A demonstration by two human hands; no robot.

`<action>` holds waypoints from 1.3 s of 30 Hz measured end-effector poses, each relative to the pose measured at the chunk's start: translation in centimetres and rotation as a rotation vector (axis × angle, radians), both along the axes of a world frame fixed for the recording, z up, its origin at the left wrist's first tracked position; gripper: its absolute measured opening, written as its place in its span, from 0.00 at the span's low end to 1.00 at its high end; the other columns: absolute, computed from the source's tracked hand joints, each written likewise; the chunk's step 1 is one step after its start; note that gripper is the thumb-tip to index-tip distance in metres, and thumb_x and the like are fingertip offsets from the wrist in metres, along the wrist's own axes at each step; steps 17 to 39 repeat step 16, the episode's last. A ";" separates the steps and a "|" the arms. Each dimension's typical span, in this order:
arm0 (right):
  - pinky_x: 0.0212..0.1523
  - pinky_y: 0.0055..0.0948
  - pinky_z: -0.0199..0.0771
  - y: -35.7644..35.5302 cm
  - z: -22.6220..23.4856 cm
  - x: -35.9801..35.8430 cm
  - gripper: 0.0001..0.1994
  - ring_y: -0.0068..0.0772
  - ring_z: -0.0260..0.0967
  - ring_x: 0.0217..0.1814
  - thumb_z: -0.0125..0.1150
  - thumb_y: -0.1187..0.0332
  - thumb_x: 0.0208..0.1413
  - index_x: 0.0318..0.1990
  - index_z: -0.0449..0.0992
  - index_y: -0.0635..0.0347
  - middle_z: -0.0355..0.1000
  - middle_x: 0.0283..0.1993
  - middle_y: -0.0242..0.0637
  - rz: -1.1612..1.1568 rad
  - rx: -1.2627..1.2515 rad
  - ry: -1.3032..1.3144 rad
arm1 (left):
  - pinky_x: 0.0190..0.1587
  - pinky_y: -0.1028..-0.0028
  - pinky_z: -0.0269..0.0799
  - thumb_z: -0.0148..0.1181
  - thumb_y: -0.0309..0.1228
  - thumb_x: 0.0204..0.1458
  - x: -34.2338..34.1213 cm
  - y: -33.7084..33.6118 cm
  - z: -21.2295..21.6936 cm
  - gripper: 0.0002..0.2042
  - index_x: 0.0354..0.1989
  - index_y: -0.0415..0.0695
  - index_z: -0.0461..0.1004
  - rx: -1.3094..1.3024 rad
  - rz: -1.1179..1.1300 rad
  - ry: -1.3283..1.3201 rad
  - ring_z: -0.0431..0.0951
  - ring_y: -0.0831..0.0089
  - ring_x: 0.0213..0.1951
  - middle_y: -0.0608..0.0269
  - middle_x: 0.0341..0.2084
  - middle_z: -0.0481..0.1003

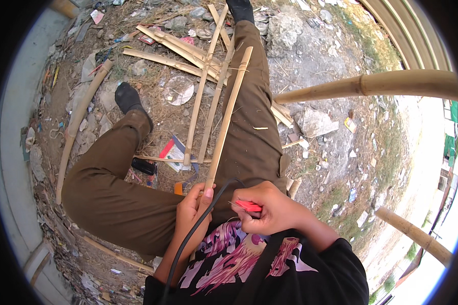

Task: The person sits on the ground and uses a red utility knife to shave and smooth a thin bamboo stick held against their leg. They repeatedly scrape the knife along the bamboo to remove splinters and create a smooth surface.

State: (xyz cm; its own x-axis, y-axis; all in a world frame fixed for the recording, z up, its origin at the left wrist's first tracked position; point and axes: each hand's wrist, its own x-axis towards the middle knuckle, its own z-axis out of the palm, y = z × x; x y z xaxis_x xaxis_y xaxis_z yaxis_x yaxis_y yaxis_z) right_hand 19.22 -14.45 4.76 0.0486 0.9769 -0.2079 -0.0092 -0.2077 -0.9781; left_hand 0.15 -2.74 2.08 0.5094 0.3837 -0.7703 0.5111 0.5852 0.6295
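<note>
My left hand (pixel 192 207) is closed around the lower end of a long split bamboo strip (pixel 230 114). The strip slants up and away over my outstretched right leg. Close beside it, my right hand (pixel 270 207) grips a small red-handled knife (pixel 249 206) whose thin tip points left toward the strip. Blade and strip look apart. A thin bamboo shaving (pixel 260 128) lies on my brown trouser leg (pixel 252 101). A black cable (pixel 191 234) hangs across in front of my left wrist.
More split bamboo strips (pixel 188 56) lie crossed on littered ground near my feet. Bamboo poles stand to the right (pixel 366 85), lower right (pixel 412 235) and left (pixel 81 117). A pale wall (pixel 20 127) runs along the left. A small black object (pixel 144 165) lies between my legs.
</note>
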 end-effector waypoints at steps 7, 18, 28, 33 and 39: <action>0.32 0.48 0.72 1.1 -3.4 5.3 0.20 0.57 0.76 0.29 0.56 0.50 0.72 0.43 0.70 0.61 0.74 0.28 0.48 -0.526 -0.320 -0.840 | 0.21 0.82 0.51 0.53 0.37 0.73 0.1 -0.3 0.1 0.14 0.56 0.42 0.75 0.021 -0.099 -0.105 0.57 0.91 0.19 0.78 0.20 0.62; 0.34 0.48 0.77 1.5 -5.6 7.2 0.16 0.53 0.80 0.36 0.56 0.52 0.71 0.44 0.71 0.57 0.78 0.33 0.46 -0.159 -0.317 -1.048 | 0.24 0.82 0.54 0.55 0.38 0.73 0.1 -0.6 -0.3 0.17 0.62 0.41 0.76 0.208 -0.260 -0.008 0.59 0.90 0.22 0.79 0.20 0.63; 0.34 0.48 0.77 1.5 -5.6 7.2 0.16 0.53 0.80 0.36 0.56 0.52 0.71 0.44 0.71 0.57 0.78 0.33 0.46 -0.159 -0.317 -1.048 | 0.24 0.82 0.54 0.55 0.38 0.73 0.1 -0.6 -0.3 0.17 0.62 0.41 0.76 0.208 -0.260 -0.008 0.59 0.90 0.22 0.79 0.20 0.63; 0.34 0.48 0.77 1.5 -5.6 7.2 0.16 0.53 0.80 0.36 0.56 0.52 0.71 0.44 0.71 0.57 0.78 0.33 0.46 -0.159 -0.317 -1.048 | 0.24 0.82 0.54 0.55 0.38 0.73 0.1 -0.6 -0.3 0.17 0.62 0.41 0.76 0.208 -0.260 -0.008 0.59 0.90 0.22 0.79 0.20 0.63; 0.34 0.48 0.77 1.5 -5.6 7.2 0.16 0.53 0.80 0.36 0.56 0.52 0.71 0.44 0.71 0.57 0.78 0.33 0.46 -0.159 -0.317 -1.048 | 0.24 0.82 0.54 0.55 0.38 0.73 0.1 -0.6 -0.3 0.17 0.62 0.41 0.76 0.208 -0.260 -0.008 0.59 0.90 0.22 0.79 0.20 0.63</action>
